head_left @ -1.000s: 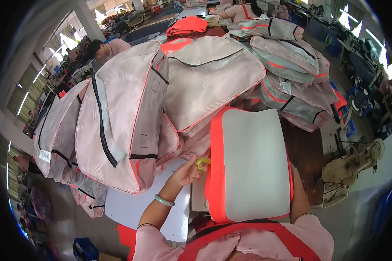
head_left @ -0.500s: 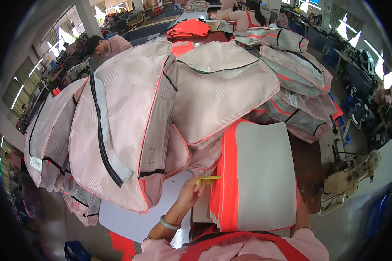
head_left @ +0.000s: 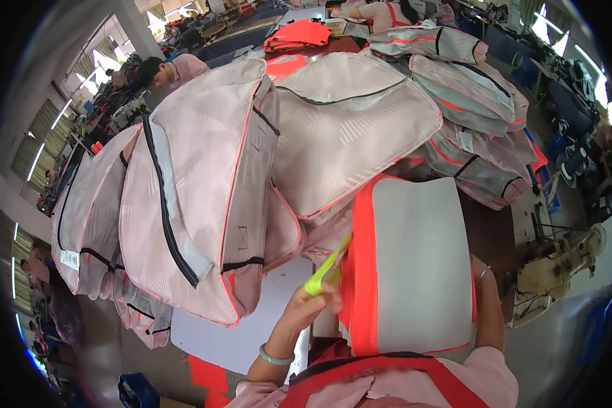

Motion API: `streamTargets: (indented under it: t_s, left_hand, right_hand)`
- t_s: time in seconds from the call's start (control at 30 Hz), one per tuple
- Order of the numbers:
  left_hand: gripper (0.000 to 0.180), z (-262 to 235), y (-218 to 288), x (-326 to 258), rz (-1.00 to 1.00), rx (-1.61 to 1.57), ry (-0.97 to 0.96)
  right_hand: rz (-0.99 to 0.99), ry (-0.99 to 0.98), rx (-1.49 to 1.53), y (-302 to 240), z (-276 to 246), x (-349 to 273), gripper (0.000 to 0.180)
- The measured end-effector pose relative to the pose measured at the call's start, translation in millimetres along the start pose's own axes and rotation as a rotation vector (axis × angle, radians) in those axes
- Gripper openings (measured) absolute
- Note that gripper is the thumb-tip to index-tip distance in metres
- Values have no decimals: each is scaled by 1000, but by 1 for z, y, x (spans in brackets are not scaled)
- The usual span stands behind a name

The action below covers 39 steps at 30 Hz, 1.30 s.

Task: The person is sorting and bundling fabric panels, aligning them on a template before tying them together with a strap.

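Head view shows me standing at a white table (head_left: pixel 251 333) heaped with pale pink zippered fabric bags (head_left: pixel 204 183), all zipped shut, so I cannot tell what is inside them. A small white label (head_left: pixel 69 259) hangs on the leftmost bag, and another white tag (head_left: pixel 466 141) sits on a bag in the stack at the right. A pile of orange fabric (head_left: pixel 299 32) lies at the far end. Right in front of me stands a grey panel with orange edging (head_left: pixel 415 265). My left hand (head_left: pixel 309 307) is clenched around a yellow-green tool (head_left: pixel 326 266), its tip at the panel's orange left edge. My right hand is hidden behind the panel's right side; only the forearm (head_left: pixel 489 306) shows, so I cannot tell its grip.
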<state>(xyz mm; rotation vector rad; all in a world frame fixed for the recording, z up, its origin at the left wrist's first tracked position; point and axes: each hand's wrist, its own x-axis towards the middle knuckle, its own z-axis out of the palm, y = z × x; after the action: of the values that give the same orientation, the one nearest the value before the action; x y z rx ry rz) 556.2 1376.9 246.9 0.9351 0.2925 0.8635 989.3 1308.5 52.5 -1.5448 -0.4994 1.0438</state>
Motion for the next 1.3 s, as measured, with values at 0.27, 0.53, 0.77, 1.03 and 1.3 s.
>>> streamTargets:
  t_s: [0.27, 0.53, 0.77, 1.03, 1.3]
  left_hand:
    - [18, 89, -27, 72, 266, 939, -121]
    - [27, 105, -46, 78, 263, 1399, -61]
    - [22, 106, -45, 72, 256, 1474, -32]
    - [21, 105, -45, 71, 268, 1444, -41]
    - [22, 101, -49, 70, 275, 1453, -33]
  right_hand:
    - [-53, 70, 41, -1, -57, -9, 22]
    - [-72, 142, 124, 5, -87, -20, 21]
    - [-561, 131, -889, -102, -50, -36, 28]
    - [-310, 249, 151, -104, -43, -16, 45]
    - [-480, 322, 96, -146, -47, -9, 41]
